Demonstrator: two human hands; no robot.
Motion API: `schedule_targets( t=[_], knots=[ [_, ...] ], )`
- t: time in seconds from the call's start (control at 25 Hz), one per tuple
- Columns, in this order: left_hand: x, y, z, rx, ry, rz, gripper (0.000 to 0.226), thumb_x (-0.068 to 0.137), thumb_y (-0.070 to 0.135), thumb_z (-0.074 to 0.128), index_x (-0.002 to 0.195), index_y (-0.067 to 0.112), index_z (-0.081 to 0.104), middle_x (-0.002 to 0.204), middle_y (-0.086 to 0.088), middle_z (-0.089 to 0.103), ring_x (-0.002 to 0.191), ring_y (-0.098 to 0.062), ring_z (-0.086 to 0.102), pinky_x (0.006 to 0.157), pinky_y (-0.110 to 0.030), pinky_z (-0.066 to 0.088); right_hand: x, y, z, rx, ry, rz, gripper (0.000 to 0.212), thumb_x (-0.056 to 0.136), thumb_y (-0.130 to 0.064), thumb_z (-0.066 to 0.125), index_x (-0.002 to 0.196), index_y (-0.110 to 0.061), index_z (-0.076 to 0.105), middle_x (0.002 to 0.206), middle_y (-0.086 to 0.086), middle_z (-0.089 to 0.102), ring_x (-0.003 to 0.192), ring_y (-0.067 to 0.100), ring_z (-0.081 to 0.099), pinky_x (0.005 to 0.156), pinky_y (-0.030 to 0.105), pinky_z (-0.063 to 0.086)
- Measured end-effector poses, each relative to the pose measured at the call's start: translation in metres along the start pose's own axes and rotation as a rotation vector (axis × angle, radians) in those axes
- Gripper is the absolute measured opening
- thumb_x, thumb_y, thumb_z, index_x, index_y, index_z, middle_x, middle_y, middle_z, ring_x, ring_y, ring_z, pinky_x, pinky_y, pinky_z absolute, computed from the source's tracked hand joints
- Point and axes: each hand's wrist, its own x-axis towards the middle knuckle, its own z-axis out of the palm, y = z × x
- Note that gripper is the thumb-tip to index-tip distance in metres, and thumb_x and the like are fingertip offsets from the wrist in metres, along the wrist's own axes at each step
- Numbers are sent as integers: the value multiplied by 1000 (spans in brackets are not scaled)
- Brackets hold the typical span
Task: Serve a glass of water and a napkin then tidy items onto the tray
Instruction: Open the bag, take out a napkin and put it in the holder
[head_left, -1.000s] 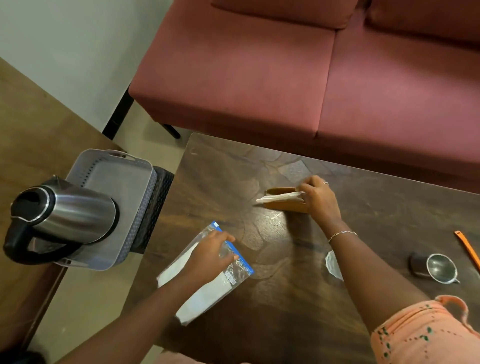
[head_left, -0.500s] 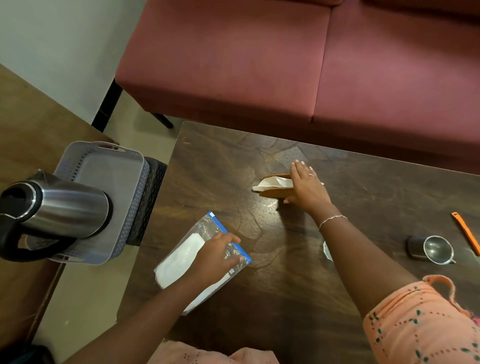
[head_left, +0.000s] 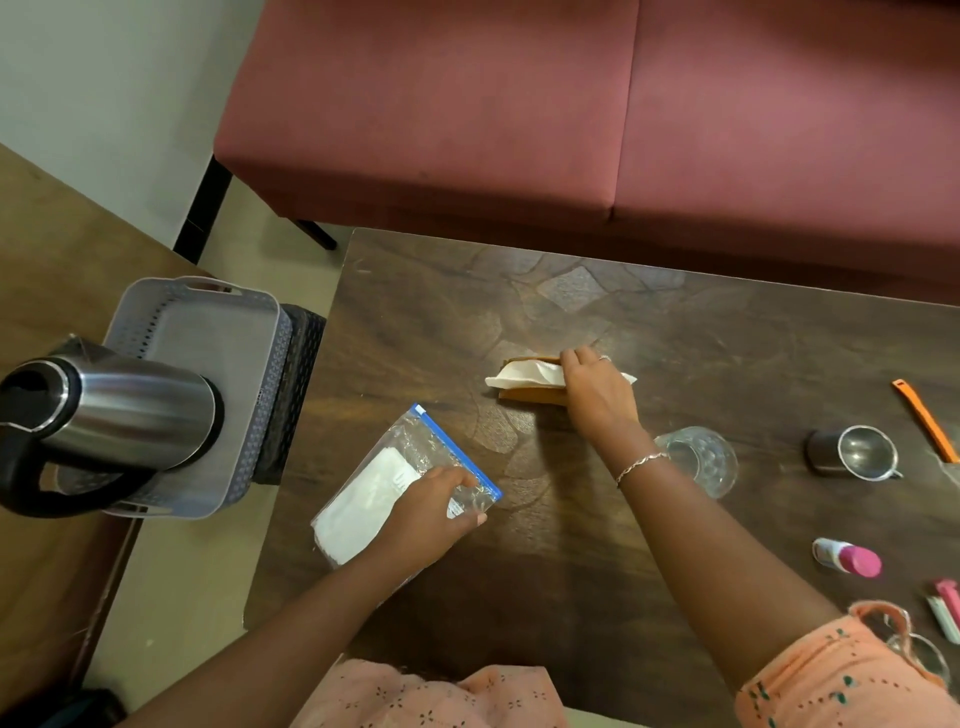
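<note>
Paper first: seats napkin in wooden holder, right hand clamped on it, and grips plastic bag with left hand to stop it sliding.

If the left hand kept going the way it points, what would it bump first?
Probably the wooden napkin holder, where the right hand grips the napkin. The left hand, holding the zip bag, points up-right across bare table toward it; depth is hard to judge.
</note>
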Motion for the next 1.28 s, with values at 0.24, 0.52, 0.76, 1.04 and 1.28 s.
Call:
schedule_targets(
  t=[0.24,0.52,0.76,1.04,1.28],
  knots=[
    [-8,3,12,67,11,11,40,85,30,62,123,21,50,136,2,47,122,-13,46,98,-25,38,-50,-11,15,-13,-49,-11,32,85,4,42,116,-4,46,116,15,53,100,34,54,78,40,44],
    [-19,0,28,123,7,-25,46,85,35,62,127,25,45,143,3,39,127,-14,43,99,-26,39,-72,-17,35,-11,-51,-27,28,87,4,39,113,-2,47,114,17,54,103,33,51,84,38,40],
    [-23,0,35,140,15,-28,47,85,35,62,128,25,44,143,3,39,127,-15,44,99,-26,39,-74,-10,45,-1,-65,-14,26,88,4,42,112,-3,47,114,17,54,103,32,52,83,37,41],
    [-26,13,38,161,77,-21,48,86,34,61,130,22,44,142,0,41,127,-17,44,102,-28,40,-85,-9,48,19,-36,-64,43,88,-14,53,126,-1,38,133,22,42,126,36,36,108,41,28],
    [-32,29,53,183,1,17,59,87,33,60,138,20,34,149,-3,32,134,-21,37,106,-33,37,-129,-4,44,0,-13,-18,70,90,-32,50,142,-1,16,151,24,18,142,35,11,117,42,8]
  ],
)
